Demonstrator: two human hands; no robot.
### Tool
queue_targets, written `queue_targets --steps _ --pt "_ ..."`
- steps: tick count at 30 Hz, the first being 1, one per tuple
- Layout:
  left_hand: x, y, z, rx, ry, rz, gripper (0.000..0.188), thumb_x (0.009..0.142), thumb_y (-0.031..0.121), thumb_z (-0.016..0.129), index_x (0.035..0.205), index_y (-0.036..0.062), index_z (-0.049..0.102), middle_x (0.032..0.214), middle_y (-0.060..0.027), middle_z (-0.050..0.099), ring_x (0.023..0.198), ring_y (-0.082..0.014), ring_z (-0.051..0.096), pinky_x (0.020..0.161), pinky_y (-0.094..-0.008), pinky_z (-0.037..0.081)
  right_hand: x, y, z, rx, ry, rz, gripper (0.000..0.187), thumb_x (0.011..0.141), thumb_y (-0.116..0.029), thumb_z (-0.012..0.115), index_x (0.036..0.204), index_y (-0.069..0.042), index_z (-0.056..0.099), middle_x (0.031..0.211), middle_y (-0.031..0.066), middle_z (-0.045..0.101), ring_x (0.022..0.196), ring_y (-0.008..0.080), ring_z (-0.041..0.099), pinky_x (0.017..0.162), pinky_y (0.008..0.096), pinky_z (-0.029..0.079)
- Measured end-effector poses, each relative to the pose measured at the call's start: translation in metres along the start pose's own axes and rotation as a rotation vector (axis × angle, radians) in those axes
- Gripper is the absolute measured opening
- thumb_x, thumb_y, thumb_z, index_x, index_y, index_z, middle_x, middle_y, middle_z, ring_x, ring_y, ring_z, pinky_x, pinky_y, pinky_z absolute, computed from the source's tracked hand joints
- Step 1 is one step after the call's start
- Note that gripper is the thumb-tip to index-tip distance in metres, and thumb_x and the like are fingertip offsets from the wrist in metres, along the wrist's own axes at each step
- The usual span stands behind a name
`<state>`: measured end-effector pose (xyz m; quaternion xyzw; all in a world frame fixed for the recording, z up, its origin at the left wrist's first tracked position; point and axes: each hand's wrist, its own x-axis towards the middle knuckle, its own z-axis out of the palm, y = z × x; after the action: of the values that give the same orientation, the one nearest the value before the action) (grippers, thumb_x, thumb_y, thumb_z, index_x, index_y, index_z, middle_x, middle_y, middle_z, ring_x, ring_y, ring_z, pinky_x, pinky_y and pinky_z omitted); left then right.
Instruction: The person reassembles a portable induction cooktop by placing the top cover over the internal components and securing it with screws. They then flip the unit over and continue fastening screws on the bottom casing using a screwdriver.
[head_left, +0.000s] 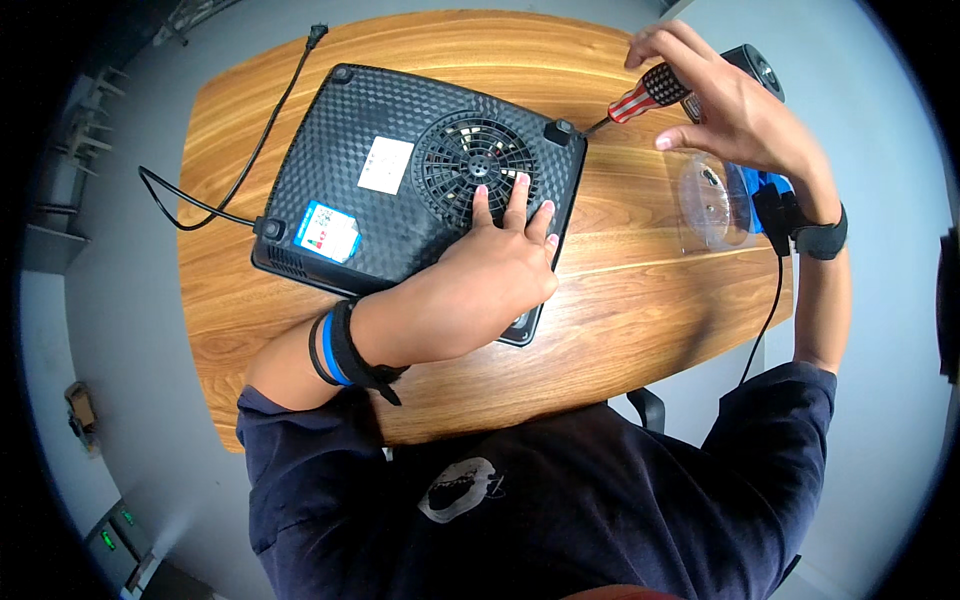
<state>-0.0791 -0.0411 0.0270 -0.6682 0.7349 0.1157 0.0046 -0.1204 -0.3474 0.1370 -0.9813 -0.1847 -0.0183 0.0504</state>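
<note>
The black appliance [393, 222] lies on the table [630, 270], under the open left hand [487, 278], spread over its vent's [447, 152] near edge. At its far right corner, the right hand [728, 108] curves half-open around a screwdriver [648, 93]; whether gripping, I cannot tell.

one head-worn fisheye looks steeply down from close above, its wide round view spanning the wooden table [640, 320].

One black appliance [345, 125] bears two labels [386, 165] and one grille [440, 165]. The left hand [490, 270] on it and right hand [735, 105] right of it make two, near one screwdriver [640, 98]. Left of it, one cord [228, 215].
</note>
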Motion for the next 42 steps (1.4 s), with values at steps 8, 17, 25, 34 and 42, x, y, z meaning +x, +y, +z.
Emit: queue_targets --steps 8,17,25,34,42 --pt "0.000 0.001 0.000 0.012 0.001 -0.014 0.100 0.081 0.022 0.097 0.159 -0.0191 0.049 0.170 -0.0446 0.040 0.161 -0.0681 0.030 0.122 -0.0813 0.037 0.012 0.002 0.009 -0.156 -0.144 0.343 0.049 0.094 -0.027 0.087 0.128 -0.002 0.061 0.128 0.0156 0.070 0.110 0.0356 0.073 0.091 0.0471 0.063" --pt "0.000 0.000 0.001 0.010 -0.002 -0.023 0.100 0.082 0.024 0.096 0.159 -0.0187 0.049 0.172 -0.0437 0.038 0.162 -0.0676 0.027 0.124 -0.0800 0.037 0.000 0.009 0.010 -0.148 -0.032 0.206 0.031 0.106 -0.030 0.079 0.112 0.000 0.078 0.091 0.0251 0.080 0.077 0.0403 0.079 0.073 0.0456 0.064" --pt "-0.002 -0.001 -0.002 0.022 -0.022 -0.016 0.100 0.082 0.023 0.096 0.160 -0.0178 0.049 0.173 -0.0431 0.037 0.163 -0.0670 0.027 0.124 -0.0793 0.037 -0.029 0.006 -0.005 -0.065 0.097 0.386 0.024 0.109 -0.024 0.075 0.116 -0.001 0.074 0.103 0.0166 0.081 0.094 0.0355 0.078 0.086 0.0435 0.061" --pt "0.007 0.003 -0.003 0.009 -0.057 -0.056 0.104 0.079 0.028 0.099 0.163 -0.0112 0.051 0.178 -0.0361 0.033 0.167 -0.0621 0.021 0.127 -0.0761 0.038 -0.098 -0.014 0.100 0.046 0.292 0.504 0.020 0.109 -0.012 0.072 0.129 -0.009 0.075 0.112 0.0203 0.066 0.094 0.0416 0.073 0.081 0.0491 0.061" --pt "0.011 0.009 -0.021 -0.082 -0.175 -0.149 0.119 0.073 0.029 0.102 0.171 -0.0006 0.041 0.184 -0.0269 0.027 0.171 -0.0537 0.018 0.135 -0.0660 0.032 -0.110 -0.022 0.146 0.357 0.115 0.614 0.057 0.102 -0.016 0.079 0.155 -0.012 0.057 0.120 0.0250 0.063 0.103 0.0482 0.073 0.087 0.0522 0.062"
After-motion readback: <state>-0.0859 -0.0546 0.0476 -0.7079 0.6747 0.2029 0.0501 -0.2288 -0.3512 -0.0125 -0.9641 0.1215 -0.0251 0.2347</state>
